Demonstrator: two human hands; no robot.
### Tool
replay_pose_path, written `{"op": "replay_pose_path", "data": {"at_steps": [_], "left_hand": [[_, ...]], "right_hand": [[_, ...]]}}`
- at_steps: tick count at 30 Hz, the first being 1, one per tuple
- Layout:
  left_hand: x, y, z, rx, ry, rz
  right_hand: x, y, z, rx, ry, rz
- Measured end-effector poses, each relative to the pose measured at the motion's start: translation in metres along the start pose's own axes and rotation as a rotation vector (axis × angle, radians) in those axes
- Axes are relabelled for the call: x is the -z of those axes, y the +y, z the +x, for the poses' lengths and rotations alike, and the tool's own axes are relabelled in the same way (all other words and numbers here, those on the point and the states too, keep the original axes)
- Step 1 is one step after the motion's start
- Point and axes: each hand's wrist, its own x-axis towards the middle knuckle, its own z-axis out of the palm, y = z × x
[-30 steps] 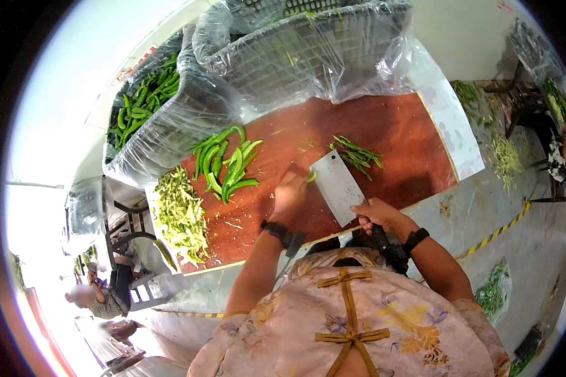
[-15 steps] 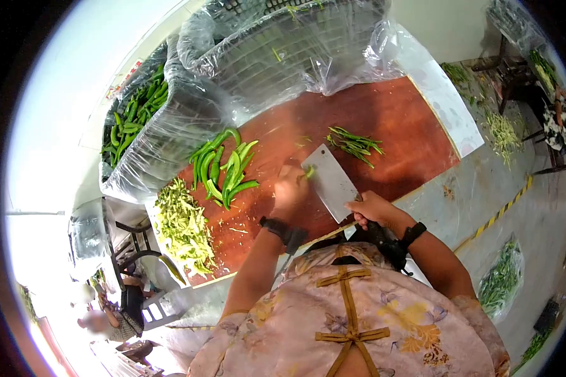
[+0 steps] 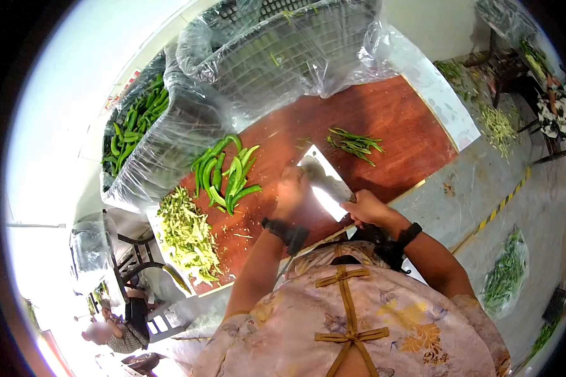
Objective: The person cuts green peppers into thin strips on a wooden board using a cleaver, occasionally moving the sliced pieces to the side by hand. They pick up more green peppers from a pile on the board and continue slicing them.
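My right hand grips the handle of a broad steel cleaver, whose blade lies over the red-brown cutting board. My left hand rests closed on the board right beside the blade, pressing down on a pepper that it hides. A loose bunch of whole green peppers lies to the left of that hand. Cut pale-green pepper pieces are heaped at the board's left end. A small pile of green stems lies beyond the cleaver.
Two plastic-lined crates stand behind the board: one with green peppers, one lined grey crate. Green scraps litter the floor at right. Another person sits at lower left. A yellow-black tape line crosses the floor.
The cleaver has tilted and shifted slightly left toward my left hand, and the pepper bit seen at my fingertips is now hidden. The view has drifted a little.
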Motion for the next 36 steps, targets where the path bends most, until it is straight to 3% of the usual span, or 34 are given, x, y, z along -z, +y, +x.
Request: {"op": "replay_pose_path", "data": {"at_steps": [2, 6, 12, 15, 17, 22, 23, 25, 26, 28, 31, 33, 36], "left_hand": [[0.001, 0.001, 0.0, 0.081, 0.009, -0.005], [0.004, 0.002, 0.001, 0.072, 0.001, -0.016], [-0.001, -0.01, 0.0, 0.117, 0.017, -0.035], [0.002, -0.013, -0.002, 0.192, 0.08, -0.122], [0.017, -0.001, -0.001, 0.574, 0.017, -0.665], [0.04, -0.003, -0.001, 0.608, 0.139, -0.767], [0.045, -0.009, -0.002, 0.61, 0.153, -0.767], [0.051, -0.02, -0.004, 0.256, 0.314, -0.09], [0.054, -0.023, -0.01, 0.184, 0.311, 0.039], [0.059, -0.017, -0.016, 0.203, 0.267, 0.131], [0.054, -0.003, -0.017, 0.283, 0.151, 0.233], [0.044, 0.008, -0.014, 0.111, 0.247, 0.224], [0.03, 0.017, -0.005, -0.058, 0.155, 0.23]], "right_hand": [[-0.004, -0.003, 0.004, 0.054, -0.018, 0.072], [-0.009, -0.038, -0.005, 0.009, 0.023, 0.08], [-0.024, -0.066, 0.008, 0.096, 0.146, 0.25], [-0.025, -0.071, 0.017, 0.119, 0.167, 0.088], [-0.023, -0.074, 0.019, 0.139, 0.188, 0.02], [-0.014, -0.078, 0.03, 0.185, 0.144, -0.012], [-0.01, -0.079, 0.029, 0.231, 0.189, -0.138], [-0.001, -0.077, 0.024, 0.279, 0.227, -0.274], [0.004, -0.075, 0.021, 0.325, 0.281, -0.29], [0.017, -0.066, 0.014, 0.491, 0.373, -0.277], [0.036, -0.068, -0.002, 0.444, 0.454, -0.443], [0.045, -0.071, -0.016, 0.43, 0.427, -0.373], [0.057, -0.07, -0.03, 0.435, 0.479, -0.514]]}}
